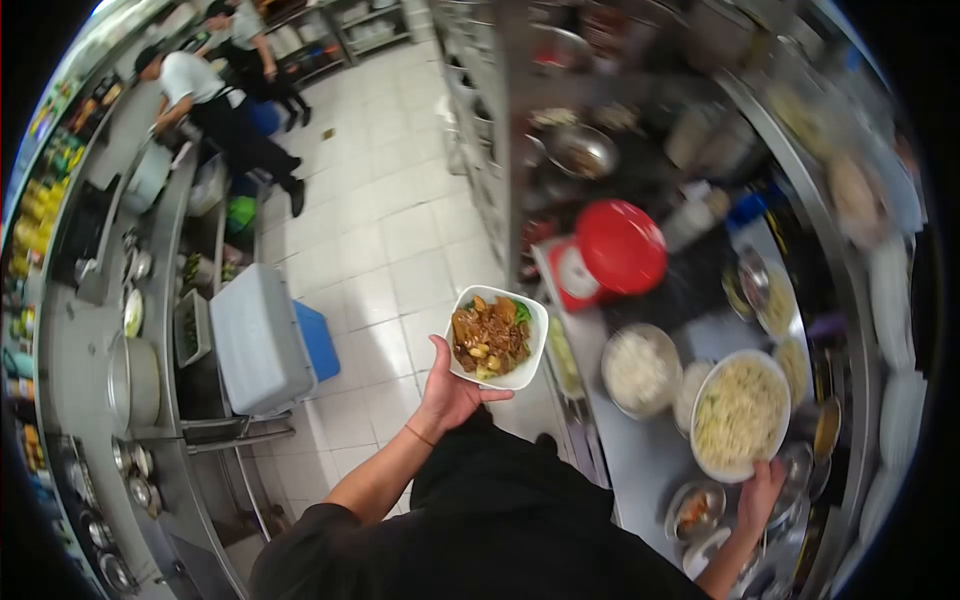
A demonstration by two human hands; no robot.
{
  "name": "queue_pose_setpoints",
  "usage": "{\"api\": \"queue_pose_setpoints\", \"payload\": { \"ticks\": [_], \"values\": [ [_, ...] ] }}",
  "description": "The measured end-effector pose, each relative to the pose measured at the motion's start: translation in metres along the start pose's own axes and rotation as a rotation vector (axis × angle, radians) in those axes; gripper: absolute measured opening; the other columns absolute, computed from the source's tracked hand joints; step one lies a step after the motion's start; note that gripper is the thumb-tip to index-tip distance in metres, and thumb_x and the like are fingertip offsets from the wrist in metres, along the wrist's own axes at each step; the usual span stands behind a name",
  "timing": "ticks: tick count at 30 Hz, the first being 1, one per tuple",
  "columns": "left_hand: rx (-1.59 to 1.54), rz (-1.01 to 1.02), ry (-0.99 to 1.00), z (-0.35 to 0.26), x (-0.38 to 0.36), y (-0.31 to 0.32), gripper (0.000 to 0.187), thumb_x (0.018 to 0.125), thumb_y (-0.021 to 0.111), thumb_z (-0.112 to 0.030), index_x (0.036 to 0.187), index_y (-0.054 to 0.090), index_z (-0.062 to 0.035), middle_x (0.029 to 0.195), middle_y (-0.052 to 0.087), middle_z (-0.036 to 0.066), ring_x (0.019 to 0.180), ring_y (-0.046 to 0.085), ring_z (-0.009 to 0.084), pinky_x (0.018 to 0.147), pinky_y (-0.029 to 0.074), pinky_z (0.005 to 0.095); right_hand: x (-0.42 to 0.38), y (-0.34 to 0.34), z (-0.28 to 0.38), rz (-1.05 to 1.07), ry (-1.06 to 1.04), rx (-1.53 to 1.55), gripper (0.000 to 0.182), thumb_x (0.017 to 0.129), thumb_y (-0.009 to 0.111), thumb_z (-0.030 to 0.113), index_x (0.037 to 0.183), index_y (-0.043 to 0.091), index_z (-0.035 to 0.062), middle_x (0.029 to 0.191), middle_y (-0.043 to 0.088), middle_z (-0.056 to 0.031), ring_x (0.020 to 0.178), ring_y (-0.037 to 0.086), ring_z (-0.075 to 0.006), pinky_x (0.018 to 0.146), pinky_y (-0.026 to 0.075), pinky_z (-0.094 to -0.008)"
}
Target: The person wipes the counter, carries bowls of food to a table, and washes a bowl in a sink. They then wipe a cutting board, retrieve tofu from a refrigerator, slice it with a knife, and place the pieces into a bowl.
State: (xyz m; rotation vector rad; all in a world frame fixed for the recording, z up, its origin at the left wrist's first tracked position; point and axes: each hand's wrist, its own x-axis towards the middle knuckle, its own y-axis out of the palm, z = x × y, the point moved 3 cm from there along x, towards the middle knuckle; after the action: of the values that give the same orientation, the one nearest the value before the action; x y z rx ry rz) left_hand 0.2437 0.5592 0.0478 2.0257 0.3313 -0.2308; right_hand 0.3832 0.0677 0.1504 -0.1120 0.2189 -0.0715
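Note:
My left hand (455, 393) holds a square white bowl (537, 345) from below, thumb at its left side and fingers under its near edge. Brown saucy food with some green pieces (492, 337) fills the bowl. On the right, my right hand (763, 492) grips the near rim of a large white bowl (706, 462) of pale yellow food with green bits; its fingers are partly hidden by the bowl. Just left of that bowl, a bowl of white rice (640, 370) sits on the steel counter (640, 465).
A red scale (620, 250) stands at the counter's far corner beside steel shelving (485, 130). Metal bowls, one with orange food (697, 512), lie near my right arm. At left are a grey lidded bin (258, 340) and a long counter, where two people (215, 95) stand farther back.

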Motion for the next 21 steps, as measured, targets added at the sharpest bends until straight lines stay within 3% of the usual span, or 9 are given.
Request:
{"api": "queue_pose_setpoints", "payload": {
  "ticks": [3,7,9,11,12,17,21],
  "values": [
    [-0.001,-0.084,0.064,-0.079,0.01,-0.037,0.087,0.087,0.021,-0.075,0.148,0.02,-0.0146,0.145,0.038,0.014,0.126,0.048,0.0364,0.085,0.056,0.0521,-0.018,0.104,0.004,0.209,0.166,-0.026,0.025,0.081,0.055,0.005,0.103,0.059,-0.0069,0.092,0.066,-0.0103,0.071,0.064,-0.018,0.061,0.052,-0.0309],
    [0.053,-0.132,0.216,-0.193,0.03,-0.062,0.083,0.089,0.02,-0.073,0.148,0.021,-0.0142,0.142,0.041,0.015,0.121,0.053,0.0346,0.08,0.059,0.049,-0.035,0.256,-0.034,0.28,0.212,0.219,0.03,0.078,0.054,0.002,0.106,0.06,-0.0083,0.1,0.067,-0.013,0.087,0.065,-0.0202,0.081,0.052,-0.0319],
    [0.073,-0.131,0.286,-0.257,0.048,-0.076,0.082,0.089,0.02,-0.072,0.147,0.023,-0.0139,0.14,0.044,0.015,0.118,0.055,0.0334,0.077,0.06,0.047,-0.045,0.348,-0.02,0.348,0.37,0.261,0.03,0.078,0.054,0.001,0.106,0.059,-0.0091,0.097,0.067,-0.0146,0.082,0.066,-0.0221,0.076,0.055,-0.0337],
    [0.104,-0.116,0.352,-0.319,0.068,-0.079,0.081,0.09,0.02,-0.072,0.146,0.024,-0.0135,0.138,0.046,0.015,0.115,0.058,0.0323,0.075,0.061,0.0451,-0.038,0.419,-0.015,0.412,0.408,0.261,0.029,0.079,0.054,0.002,0.105,0.059,-0.0099,0.092,0.067,-0.0158,0.072,0.067,-0.0239,0.062,0.056,-0.0355],
    [0.105,-0.126,0.397,-0.352,0.079,-0.085,0.081,0.09,0.02,-0.072,0.145,0.026,-0.0131,0.136,0.048,0.015,0.112,0.06,0.0312,0.073,0.061,0.0439,-0.028,0.455,-0.019,0.45,0.414,0.275,0.026,0.08,0.053,0.002,0.102,0.059,-0.0101,0.088,0.067,-0.017,0.063,0.065,-0.0243,0.048,0.054,-0.0353],
    [0.114,-0.136,0.556,-0.5,0.129,-0.137,0.081,0.089,0.019,-0.073,0.142,0.033,-0.0131,0.131,0.053,0.013,0.106,0.063,0.0291,0.068,0.061,0.041,0.032,0.629,0.016,0.514,0.334,0.229,0.022,0.083,0.05,0.003,0.098,0.059,-0.0092,0.084,0.066,-0.0165,0.059,0.064,-0.0234,0.043,0.052,-0.0343],
    [0.071,-0.25,0.622,-0.582,0.134,-0.177,0.081,0.089,0.02,-0.074,0.141,0.035,-0.0139,0.129,0.054,0.011,0.103,0.063,0.0275,0.061,0.058,0.0383,0.101,0.755,0.045,0.546,0.174,0.073,0.021,0.085,0.046,0.004,0.099,0.056,-0.0082,0.083,0.065,-0.0155,0.058,0.064,-0.0227,0.042,0.052,-0.0347]
  ]
}}
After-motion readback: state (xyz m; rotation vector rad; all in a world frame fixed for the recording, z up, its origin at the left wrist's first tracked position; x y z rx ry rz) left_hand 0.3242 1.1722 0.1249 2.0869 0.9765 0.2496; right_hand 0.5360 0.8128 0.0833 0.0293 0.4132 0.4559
